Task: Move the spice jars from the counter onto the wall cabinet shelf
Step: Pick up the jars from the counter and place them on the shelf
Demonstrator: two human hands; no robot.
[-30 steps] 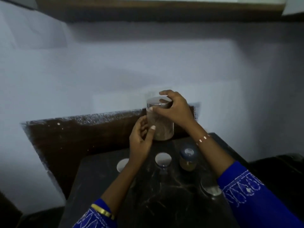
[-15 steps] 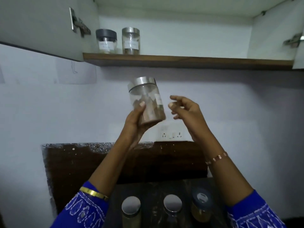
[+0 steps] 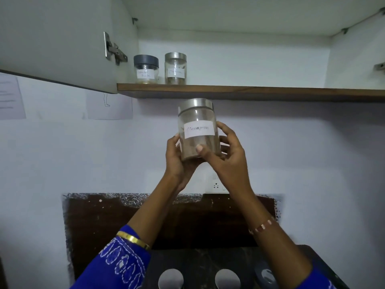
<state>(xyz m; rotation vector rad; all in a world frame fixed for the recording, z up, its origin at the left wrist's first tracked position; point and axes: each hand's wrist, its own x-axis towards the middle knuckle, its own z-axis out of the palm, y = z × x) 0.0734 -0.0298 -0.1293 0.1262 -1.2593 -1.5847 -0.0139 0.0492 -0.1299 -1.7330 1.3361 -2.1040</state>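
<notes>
A clear spice jar [image 3: 198,124] with a steel lid, a white handwritten label and brown powder is held upright just below the wooden shelf edge [image 3: 250,93]. My left hand [image 3: 177,161] cups its lower left side and my right hand [image 3: 227,157] grips its lower right, thumb across the front. Two labelled jars stand on the shelf at the left: one with a grey lid [image 3: 145,69] and one with a steel lid [image 3: 175,68]. Three more jars remain on the dark counter at the bottom: two steel lids [image 3: 170,278] [image 3: 226,278] and a dark lid [image 3: 265,276].
The left cabinet door [image 3: 56,42] stands open with a metal hinge [image 3: 113,50]. A right hinge [image 3: 379,66] shows at the frame's edge. The shelf to the right of the two jars is bare. A wall socket [image 3: 216,185] sits above the dark backsplash.
The jar rose from the counter to just under the shelf and was turned upright with its label facing me. My right hand, off it half a second ago, now grips it again.
</notes>
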